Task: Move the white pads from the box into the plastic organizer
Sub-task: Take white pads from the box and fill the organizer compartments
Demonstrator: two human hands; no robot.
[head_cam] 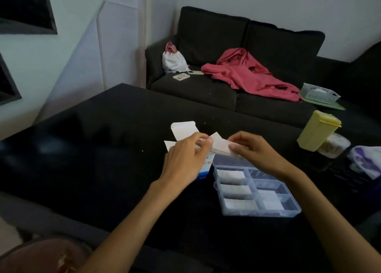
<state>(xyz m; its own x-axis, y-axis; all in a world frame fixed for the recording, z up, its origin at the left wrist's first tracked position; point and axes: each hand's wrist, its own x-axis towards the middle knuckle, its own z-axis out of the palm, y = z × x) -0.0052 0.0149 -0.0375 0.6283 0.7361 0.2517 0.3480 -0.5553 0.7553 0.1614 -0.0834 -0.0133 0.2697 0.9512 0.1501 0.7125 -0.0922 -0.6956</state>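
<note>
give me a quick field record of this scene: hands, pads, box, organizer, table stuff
left hand: at the open box, fingers curled at the pads
right hand: pinching a stack of white pads
organizer: clear plastic, lid open, on the black table; several compartments already hold pads
beside it: yellow container, to the right
background: sofa with pink garment

Box [185, 140] flaps open; white pads [221, 147] held above clear organizer [255, 192] — several compartments filled

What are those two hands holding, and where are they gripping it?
Both hold a stack of white pads above the box. The right hand pinches its right end; the left hand grips its left end.
</note>
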